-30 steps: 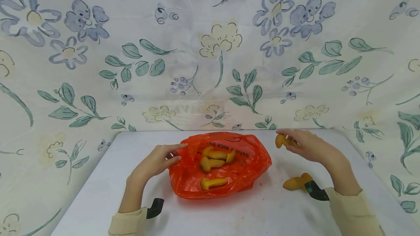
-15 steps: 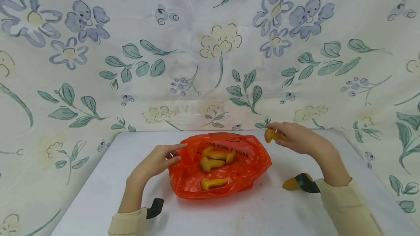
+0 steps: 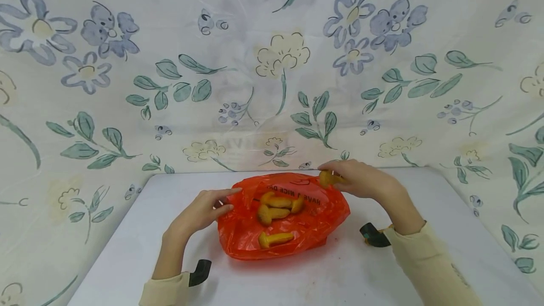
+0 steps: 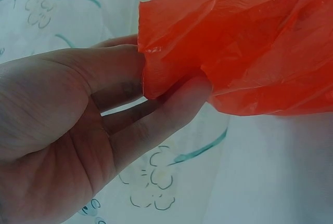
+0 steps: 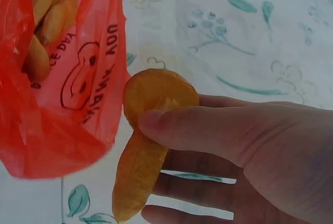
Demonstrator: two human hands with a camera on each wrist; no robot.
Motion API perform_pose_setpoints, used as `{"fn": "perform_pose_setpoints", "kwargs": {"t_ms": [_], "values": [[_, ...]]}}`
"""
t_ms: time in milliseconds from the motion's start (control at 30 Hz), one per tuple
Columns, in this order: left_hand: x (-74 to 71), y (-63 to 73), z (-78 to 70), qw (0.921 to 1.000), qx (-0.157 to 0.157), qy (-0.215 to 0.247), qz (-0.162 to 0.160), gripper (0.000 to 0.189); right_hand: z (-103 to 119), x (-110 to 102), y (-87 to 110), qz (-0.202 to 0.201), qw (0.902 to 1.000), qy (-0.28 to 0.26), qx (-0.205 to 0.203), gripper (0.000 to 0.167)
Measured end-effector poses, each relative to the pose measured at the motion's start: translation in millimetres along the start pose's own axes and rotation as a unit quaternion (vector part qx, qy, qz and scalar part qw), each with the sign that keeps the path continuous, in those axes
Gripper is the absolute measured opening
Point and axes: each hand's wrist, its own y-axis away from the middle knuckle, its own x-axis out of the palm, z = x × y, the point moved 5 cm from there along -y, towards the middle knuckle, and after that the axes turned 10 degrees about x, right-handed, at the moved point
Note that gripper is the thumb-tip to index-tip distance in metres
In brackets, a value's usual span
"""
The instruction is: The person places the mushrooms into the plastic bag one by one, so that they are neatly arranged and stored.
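Note:
A red plastic bag (image 3: 240, 237) lies with its mouth spread wide, printed with black lettering. My left hand (image 3: 204, 210) pinches its left edge; in the left wrist view the fingers (image 4: 156, 130) meet the red film. Inside the bag are several yellow-brown mushrooms: one mushroom (image 3: 276, 239) lies alone near the front, the others cluster behind it. Above the bag's right rim, my right hand (image 3: 363, 181) holds another mushroom (image 5: 138, 169). The right wrist view shows the thumb pressed just below its round cap, the stem pointing down, beside the bag.
Everything stands on a white table (image 3: 297, 282). A floral cloth (image 3: 272, 70) hangs behind it. To the right of the bag a further mushroom (image 3: 388, 227) is mostly hidden by the black strap mount (image 3: 374, 236) on my right wrist.
My right hand has carried its mushroom leftward, from right of the bag to over its right rim. The left hand and the bag stay put.

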Motion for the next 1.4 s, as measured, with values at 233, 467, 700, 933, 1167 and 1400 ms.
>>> {"fn": "perform_pose_setpoints", "kwargs": {"t_ms": [233,467,700,933,1167,1400], "values": [[0.0,0.3,0.6,1.0,0.0,0.001,-0.003,0.044,20,13,-11.7,0.013,0.9995,0.025,-0.011,0.044],[0.7,0.4,0.5,1.0,0.001,0.002,-0.004,0.043,37,25,-20.5,0.032,0.999,0.019,-0.024,0.044],[-0.2,0.3,0.1,1.0,-0.002,0.002,-0.005,0.043,51,36,-24.9,0.043,0.9977,0.035,-0.038,0.045],[-0.7,0.7,0.6,1.0,-0.004,0.001,-0.004,0.043,59,53,-37.4,0.09,0.9945,0.013,-0.052,0.044],[-1.5,1.4,0.0,1.0,-0.007,0.001,-0.006,0.043,61,68,-49.5,0.11,0.9923,0.035,-0.043,0.045],[-1.0,1.7,0.3,1.0,-0.003,0.004,-0.006,0.043,65,77,-55.4,0.12,0.9913,0.05,-0.021,0.046]]}}
